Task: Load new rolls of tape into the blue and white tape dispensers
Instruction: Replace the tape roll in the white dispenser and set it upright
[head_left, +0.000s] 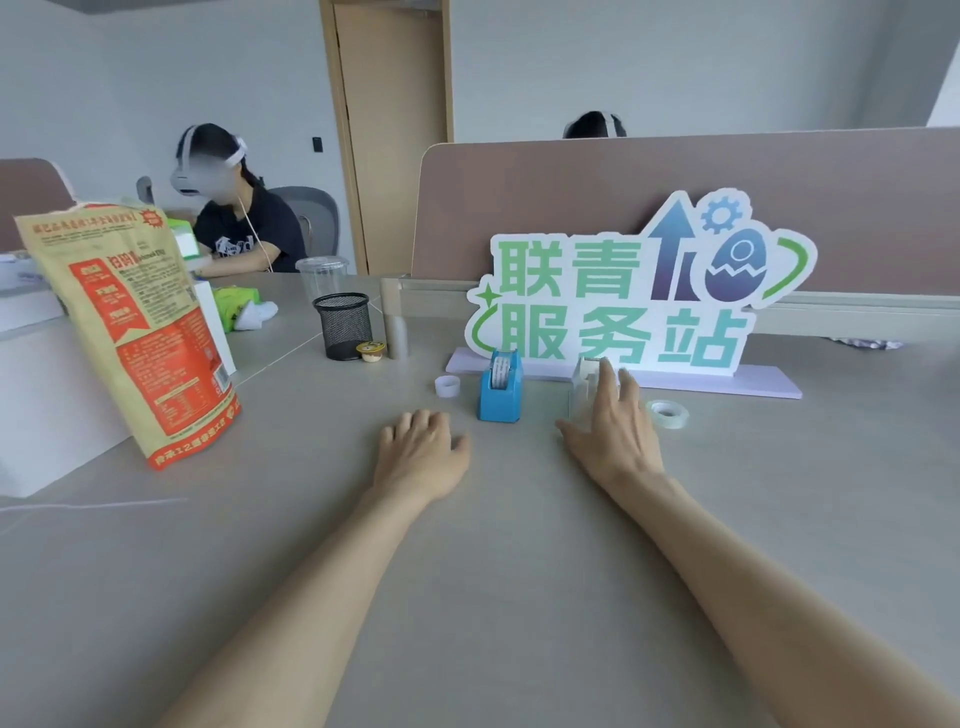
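Blue tape dispenser (500, 397), roll (501, 370) fitted, and white tape dispenser (584, 375) are standing on the grey bench (519, 545). Right hand (618, 431), fingers spread, is touching the white one; left hand (421, 441) is resting loosely curled, empty. Clear tape roll (669, 414) is lying beside; sign (623, 291), partition (571, 187), door (395, 130) behind.

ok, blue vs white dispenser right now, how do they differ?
The blue dispenser carries a roll in its cradle; the white dispenser shows none, though it is partly hidden. The blue dispenser stands free, untouched; the right hand covers part of the white dispenser with straight fingers. Both stand upright on the table in front of the sign.
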